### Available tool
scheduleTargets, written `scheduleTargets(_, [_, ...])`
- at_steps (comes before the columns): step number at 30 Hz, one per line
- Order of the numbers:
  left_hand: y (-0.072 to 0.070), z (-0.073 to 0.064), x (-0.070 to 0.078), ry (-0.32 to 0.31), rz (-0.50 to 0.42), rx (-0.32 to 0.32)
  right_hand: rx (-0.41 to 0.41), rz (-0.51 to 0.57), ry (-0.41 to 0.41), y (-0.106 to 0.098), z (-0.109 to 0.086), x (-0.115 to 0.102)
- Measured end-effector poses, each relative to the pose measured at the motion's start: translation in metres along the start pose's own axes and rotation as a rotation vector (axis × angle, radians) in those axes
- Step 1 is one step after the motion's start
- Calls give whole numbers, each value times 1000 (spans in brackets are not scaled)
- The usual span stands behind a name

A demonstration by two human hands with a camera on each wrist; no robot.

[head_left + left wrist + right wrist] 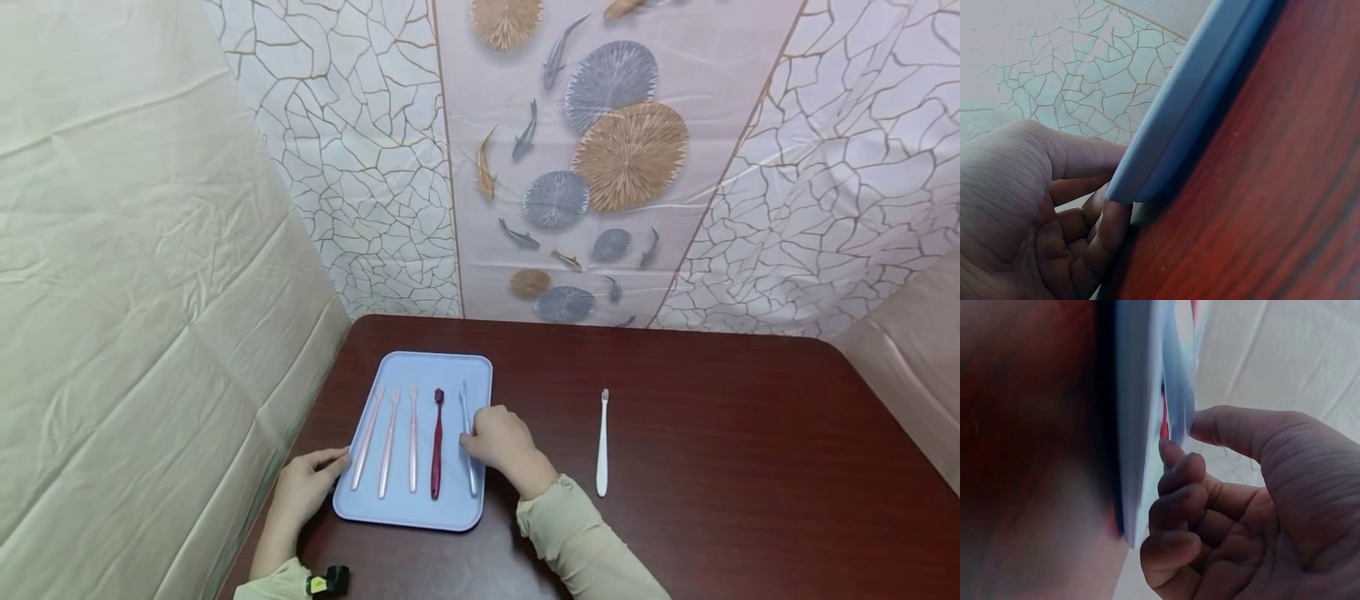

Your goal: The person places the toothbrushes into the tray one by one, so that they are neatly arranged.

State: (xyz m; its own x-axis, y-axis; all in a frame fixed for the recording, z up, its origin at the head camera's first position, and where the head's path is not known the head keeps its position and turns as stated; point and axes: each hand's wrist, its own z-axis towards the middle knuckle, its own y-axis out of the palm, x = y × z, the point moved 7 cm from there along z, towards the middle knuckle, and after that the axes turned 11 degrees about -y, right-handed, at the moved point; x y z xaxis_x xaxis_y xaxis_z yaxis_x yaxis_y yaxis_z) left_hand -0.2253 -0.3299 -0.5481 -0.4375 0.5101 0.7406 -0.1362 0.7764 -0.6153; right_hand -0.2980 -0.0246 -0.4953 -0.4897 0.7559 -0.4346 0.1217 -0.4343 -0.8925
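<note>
A light blue tray (pixel 431 516) lies on the table, bearing three pink toothbrushes (pixel 386 458), a dark red toothbrush (pixel 437 450) and a pale blue toothbrush (pixel 472 479) along its right side. My right hand (pixel 501 442) pinches the pale blue toothbrush between thumb and index finger; in the right wrist view its handle (pixel 1179 394) appears close to the tray's surface. At the tray's left edge, my left hand (pixel 303 486) holds the rim, thumb above and fingers below, as the left wrist view shows. Part of the pale blue toothbrush is hidden behind the right hand.
A white toothbrush (pixel 603 450) lies on the dark red-brown table (pixel 720 467), right of the tray. Patterned cloth (pixel 562 250) hangs behind the table, and a beige cloth wall (pixel 187 292) runs along its left side.
</note>
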Motion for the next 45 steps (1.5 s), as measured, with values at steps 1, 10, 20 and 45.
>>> scheduleTargets(1, [0,0,0,1,2,0,-1,-16,2,2,0,-1])
scheduleTargets(10, [1,2,-4,-19,13,-5,-16,-86,33,15,3,-5])
scheduleTargets(20, [1,1,-4,-16,0,-13,-25,-131,26,17,5,-7])
scheduleTargets(45, [1,0,-4,-16,-24,2,89,-82,22,-51,-32,46])
